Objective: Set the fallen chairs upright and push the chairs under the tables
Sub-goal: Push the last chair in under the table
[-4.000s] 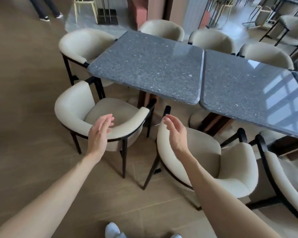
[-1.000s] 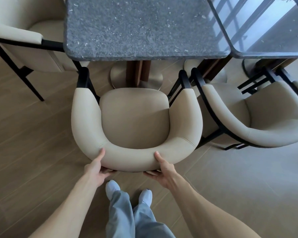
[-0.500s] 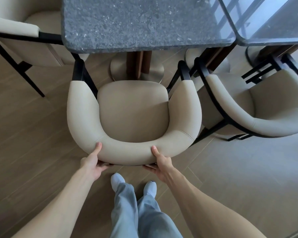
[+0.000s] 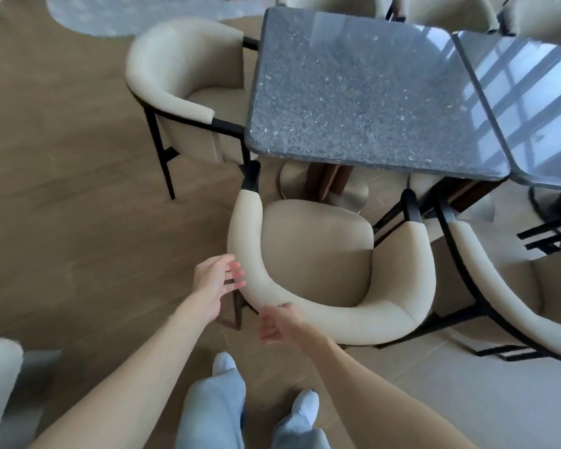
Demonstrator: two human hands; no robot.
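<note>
- The near chair (image 4: 321, 270) stands upright on its legs at the front edge of the table (image 4: 363, 89), turned a little askew; its seat is out in the open and only its black arm tips come close to the tabletop, so I judge it not yet pushed under.
- The left hand (image 4: 216, 280) lies at the outer curve of its backrest with fingers spread and relaxed, touching or just off the padding (motion blur hides which), gripping nothing.
- The right hand (image 4: 279, 322) is just below the backrest rim, fingers loosely curled and holding nothing.
- The left chair (image 4: 182, 89) is upright at the table's left side, its seat partly beneath the top: that one looks done.
- The right chair (image 4: 512, 286) is upright too, angled, seat clear of the tables, so probably also to be pushed in.
- No fallen chair shows in view; others at the far side are mostly cut off.
</note>
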